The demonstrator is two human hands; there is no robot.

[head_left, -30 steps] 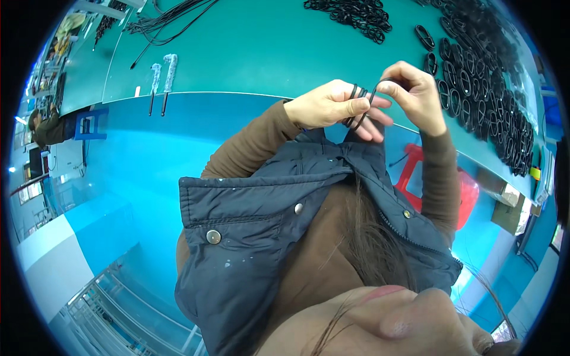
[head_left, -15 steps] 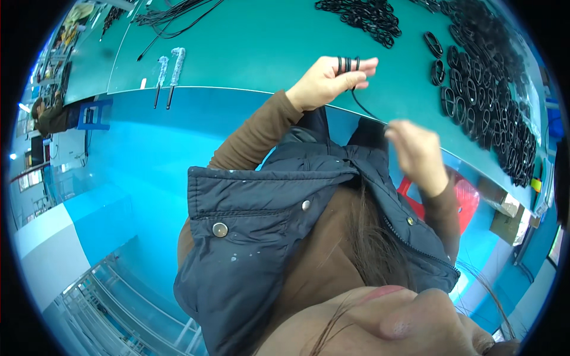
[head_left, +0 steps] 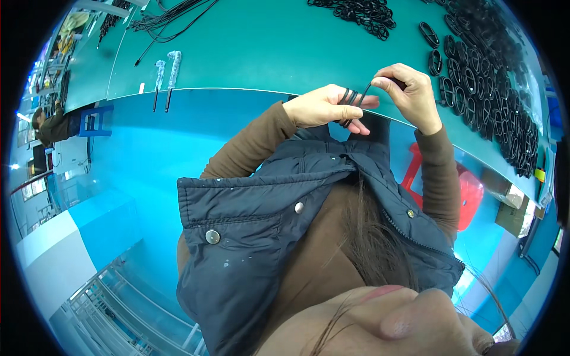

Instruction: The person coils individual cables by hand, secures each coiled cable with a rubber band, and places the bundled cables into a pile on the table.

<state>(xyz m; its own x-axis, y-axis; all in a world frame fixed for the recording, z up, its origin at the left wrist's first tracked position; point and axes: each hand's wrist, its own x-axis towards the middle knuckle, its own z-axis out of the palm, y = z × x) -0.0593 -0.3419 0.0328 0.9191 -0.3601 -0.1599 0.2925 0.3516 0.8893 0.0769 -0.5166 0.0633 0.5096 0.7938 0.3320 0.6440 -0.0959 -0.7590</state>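
My left hand (head_left: 323, 107) is closed around a small coil of thin black cable (head_left: 349, 98), whose loops wrap over its fingers. My right hand (head_left: 409, 95) pinches the free end of the same cable just to the right, beside the coil. Both hands hover over the near edge of the green table (head_left: 255, 53), above my dark padded vest and brown sleeves.
Several coiled black cables lie in rows at the table's right (head_left: 487, 77) and in a heap at the top (head_left: 356, 12). Loose black wires (head_left: 172, 18) and two wrapped bundles (head_left: 166, 71) lie at the left. A red stool (head_left: 469, 190) stands below right; a person (head_left: 50, 124) sits far left.
My right hand dropped away toward my chest half a second ago and has come back up to the coil, gripping the cable's end beside my left hand.
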